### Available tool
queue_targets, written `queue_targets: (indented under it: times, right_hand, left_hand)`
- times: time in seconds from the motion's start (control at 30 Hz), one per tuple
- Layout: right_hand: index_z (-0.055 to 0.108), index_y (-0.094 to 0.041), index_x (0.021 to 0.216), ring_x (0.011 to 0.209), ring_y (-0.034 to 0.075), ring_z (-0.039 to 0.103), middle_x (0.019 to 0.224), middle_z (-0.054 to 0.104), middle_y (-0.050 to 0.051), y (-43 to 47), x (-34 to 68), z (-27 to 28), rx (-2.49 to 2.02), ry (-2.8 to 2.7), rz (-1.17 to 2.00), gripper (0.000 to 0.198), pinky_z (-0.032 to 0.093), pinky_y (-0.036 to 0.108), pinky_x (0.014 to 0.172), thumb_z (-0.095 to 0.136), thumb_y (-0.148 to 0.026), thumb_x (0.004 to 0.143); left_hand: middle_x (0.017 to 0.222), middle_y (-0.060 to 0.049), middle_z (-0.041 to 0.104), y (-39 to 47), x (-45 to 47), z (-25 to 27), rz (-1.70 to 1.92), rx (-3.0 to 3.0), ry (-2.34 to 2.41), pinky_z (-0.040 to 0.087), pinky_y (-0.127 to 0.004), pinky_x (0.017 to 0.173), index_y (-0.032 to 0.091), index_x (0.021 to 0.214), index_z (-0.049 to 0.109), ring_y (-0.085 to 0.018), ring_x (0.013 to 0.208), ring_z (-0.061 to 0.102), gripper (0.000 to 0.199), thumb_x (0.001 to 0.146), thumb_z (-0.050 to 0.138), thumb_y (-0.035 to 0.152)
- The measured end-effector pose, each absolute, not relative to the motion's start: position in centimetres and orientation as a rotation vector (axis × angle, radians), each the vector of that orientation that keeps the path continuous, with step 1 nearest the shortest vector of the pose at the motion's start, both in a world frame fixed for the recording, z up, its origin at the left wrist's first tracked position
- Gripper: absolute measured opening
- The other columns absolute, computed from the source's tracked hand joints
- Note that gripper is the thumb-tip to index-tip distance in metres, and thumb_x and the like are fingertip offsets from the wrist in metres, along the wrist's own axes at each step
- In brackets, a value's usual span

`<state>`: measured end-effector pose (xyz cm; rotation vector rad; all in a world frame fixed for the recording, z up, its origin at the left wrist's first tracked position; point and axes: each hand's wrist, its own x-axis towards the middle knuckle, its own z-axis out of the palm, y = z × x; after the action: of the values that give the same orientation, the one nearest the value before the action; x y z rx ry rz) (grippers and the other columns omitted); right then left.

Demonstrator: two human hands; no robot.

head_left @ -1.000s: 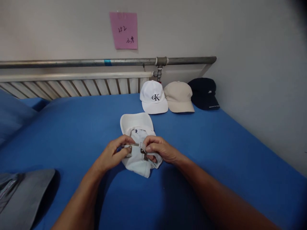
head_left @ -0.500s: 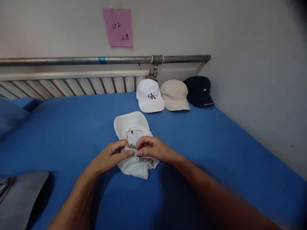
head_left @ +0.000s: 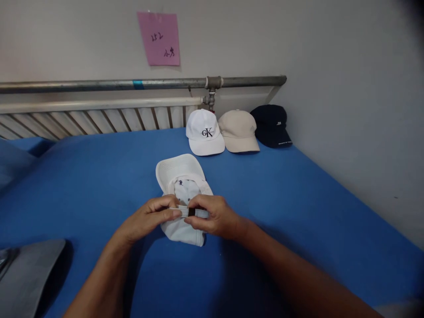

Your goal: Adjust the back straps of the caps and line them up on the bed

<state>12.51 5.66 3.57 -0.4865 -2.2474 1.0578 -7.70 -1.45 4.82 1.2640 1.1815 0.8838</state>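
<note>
A white baseball cap [head_left: 182,232] lies on the blue surface with its inside facing up and its brim pointing away from me. My left hand [head_left: 150,218] pinches the left part of the cap's back strap [head_left: 183,212] between thumb and fingers. From the right, my right hand [head_left: 213,214] grips the same strap at a dark buckle-like piece [head_left: 191,212]. The hands are a short gap apart, with the strap stretched level between them. Parts of the strap are hidden under my fingers.
Behind stand a white cap with black letters [head_left: 206,128], a beige cap [head_left: 238,128] and a black cap [head_left: 270,126], side by side. A grey object [head_left: 36,274] lies at the lower left. A radiator [head_left: 99,119] and pipe [head_left: 172,83] run along the wall, below a pink paper [head_left: 160,39].
My right hand has shifted its grip on the strap, its thumb now lower. The dark piece shows clearly between my hands now. The view has moved slightly to the right.
</note>
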Motion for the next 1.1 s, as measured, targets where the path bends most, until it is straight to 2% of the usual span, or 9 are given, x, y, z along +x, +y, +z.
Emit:
queue_targets:
  times: [0.13,0.4,0.5,0.63,0.73,0.9,1.1]
  right_hand:
    - [0.062,-0.018,0.083,0.064,0.009,0.058,0.075,0.066,-0.002,5.65,12.49,3.39,-0.453,-2.22,1.01,0.012,0.045,0.02,0.063,0.07,-0.021,0.075]
    - [0.064,-0.019,0.083,0.066,0.01,0.057,0.075,0.066,-0.002,5.71,12.45,3.53,-0.527,-2.245,1.101,0.011,0.043,0.022,0.065,0.065,-0.015,0.073]
    - [0.062,-0.019,0.081,0.066,0.01,0.056,0.073,0.063,-0.002,5.97,12.34,3.49,-0.597,-2.178,1.365,0.01,0.043,0.022,0.064,0.067,-0.019,0.072]
    - [0.058,-0.019,0.091,0.059,0.009,0.055,0.067,0.058,-0.005,6.31,12.21,3.46,-0.728,-1.899,1.899,0.033,0.043,0.022,0.056,0.076,-0.031,0.066]
    - [0.059,-0.017,0.085,0.05,0.008,0.049,0.06,0.054,-0.006,6.37,12.17,3.54,-0.757,-1.898,2.079,0.028,0.038,0.02,0.048,0.073,-0.036,0.069]
    - [0.058,-0.016,0.074,0.05,0.007,0.043,0.055,0.048,-0.006,6.07,12.09,3.73,-0.717,-1.98,2.07,0.023,0.032,0.02,0.046,0.07,-0.035,0.071]
    - [0.058,-0.016,0.069,0.054,0.007,0.041,0.057,0.047,-0.005,5.73,12.08,3.91,-0.691,-2.058,1.948,0.022,0.031,0.02,0.049,0.069,-0.035,0.073]
  left_hand:
    - [0.08,-0.002,0.056,-1.54,-7.73,4.91,0.916,1.256,1.174,0.037,-0.025,0.064,0.016,0.06,0.051,-0.014,0.075,0.05,0.03,0.079,0.065,0.035]
    - [0.074,-0.001,0.055,-1.51,-7.8,4.49,0.927,1.242,1.201,0.037,-0.026,0.062,0.016,0.059,0.047,-0.014,0.071,0.049,0.033,0.081,0.063,0.034]
    - [0.071,0.0,0.052,-1.44,-7.84,4.33,0.899,1.253,1.221,0.035,-0.026,0.06,0.017,0.062,0.047,-0.012,0.067,0.045,0.032,0.084,0.061,0.036]
    - [0.073,0.0,0.053,-1.47,-7.85,4.25,0.92,1.249,1.183,0.034,-0.026,0.06,0.017,0.062,0.044,-0.012,0.067,0.045,0.032,0.083,0.062,0.035]
    - [0.072,-0.001,0.053,-1.61,-7.81,4.24,0.926,1.25,1.154,0.034,-0.026,0.06,0.017,0.062,0.043,-0.012,0.067,0.046,0.033,0.082,0.063,0.033]
    - [0.072,-0.001,0.053,-1.75,-7.79,4.17,0.922,1.26,1.116,0.034,-0.027,0.061,0.016,0.061,0.044,-0.012,0.067,0.047,0.032,0.081,0.065,0.031]
    - [0.071,-0.002,0.055,-1.78,-8.07,4.14,0.913,1.24,1.084,0.035,-0.027,0.062,0.016,0.058,0.046,-0.013,0.068,0.049,0.032,0.079,0.066,0.03]
